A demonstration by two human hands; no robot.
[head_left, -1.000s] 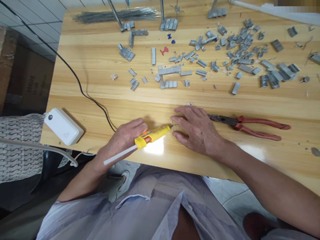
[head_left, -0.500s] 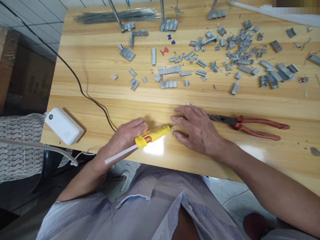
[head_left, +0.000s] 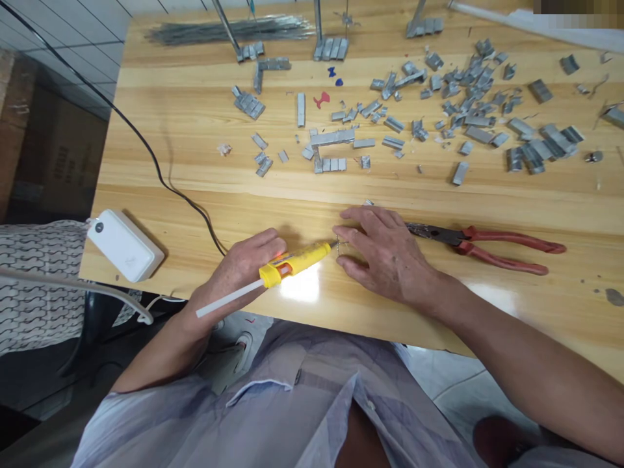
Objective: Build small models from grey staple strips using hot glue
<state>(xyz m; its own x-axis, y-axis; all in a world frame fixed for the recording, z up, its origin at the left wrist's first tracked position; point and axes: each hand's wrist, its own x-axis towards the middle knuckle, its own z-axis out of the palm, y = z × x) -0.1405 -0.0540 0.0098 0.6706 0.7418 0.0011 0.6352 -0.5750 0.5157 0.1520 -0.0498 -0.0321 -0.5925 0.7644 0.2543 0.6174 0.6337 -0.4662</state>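
My left hand (head_left: 248, 263) is closed around a yellow hot glue gun (head_left: 297, 261). A white glue stick (head_left: 229, 299) juts from its rear, toward my wrist. The gun's dark nozzle points at a small piece of twisted wire (head_left: 338, 247), touching it or very close. Between thumb and forefinger, my right hand (head_left: 385, 257) steadies that wire against the tabletop; part of the wire is hidden by the fingers. Just beyond the right fingertips lies a small metal bit (head_left: 369, 203). Red-handled pliers (head_left: 458, 239) rest beside the right hand, their jaws toward it.
Many grey metal staple-like clips (head_left: 472, 91) are strewn over the wooden table (head_left: 185, 130). A bundle of thin wires (head_left: 234, 29) lies at the back, near metal rods standing on clip blocks (head_left: 331, 49). A white power bank (head_left: 125, 246) and a black cable (head_left: 146, 140) are at left.
The glue gun has shifted slightly left and back, its glue stick moving with it. My right hand and the wire hold nearly the same place.
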